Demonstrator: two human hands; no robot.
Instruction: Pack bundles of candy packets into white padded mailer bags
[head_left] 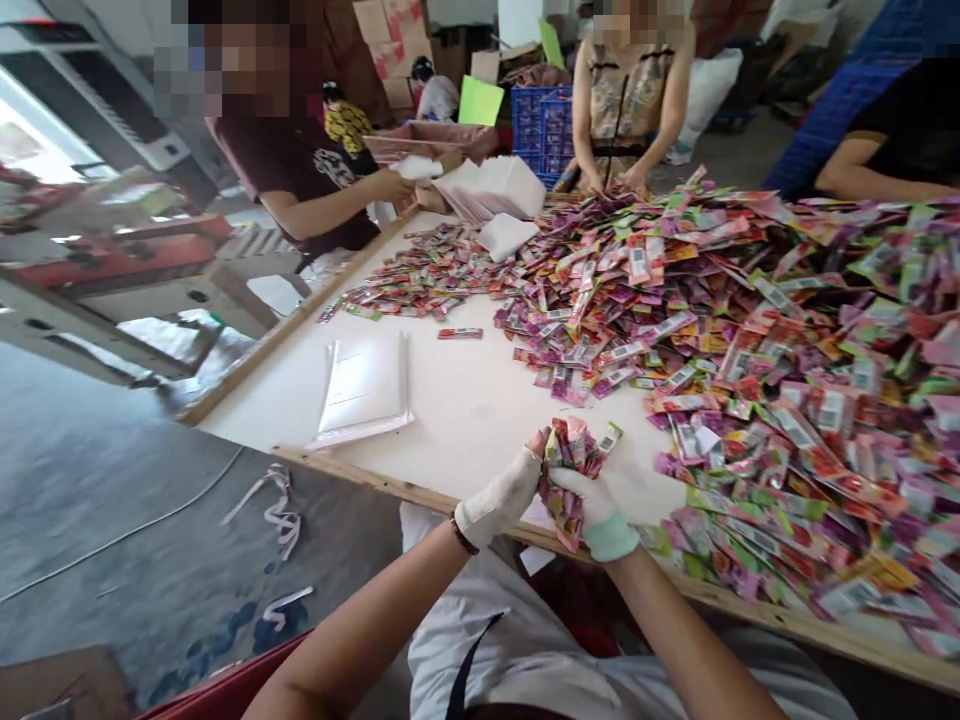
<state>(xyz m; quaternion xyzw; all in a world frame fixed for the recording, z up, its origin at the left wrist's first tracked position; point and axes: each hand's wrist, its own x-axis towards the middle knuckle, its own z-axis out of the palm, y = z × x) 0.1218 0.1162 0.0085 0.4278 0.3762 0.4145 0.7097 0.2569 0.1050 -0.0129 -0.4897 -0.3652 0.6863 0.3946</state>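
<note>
Bundle of sachets (571, 470), pink, green and red, clutched upright between both gloved hands just above the near edge of the white table (465, 410). Left hand (501, 497) closed against the bundle's left side, right hand (596, 510) wrapped around its lower right, both grasping it. Huge heap of sachets (787, 330) spread just beside to the right, stack of white envelopes (365, 388) lying well apart to the left, two other people's hands busy at the far end.
</note>
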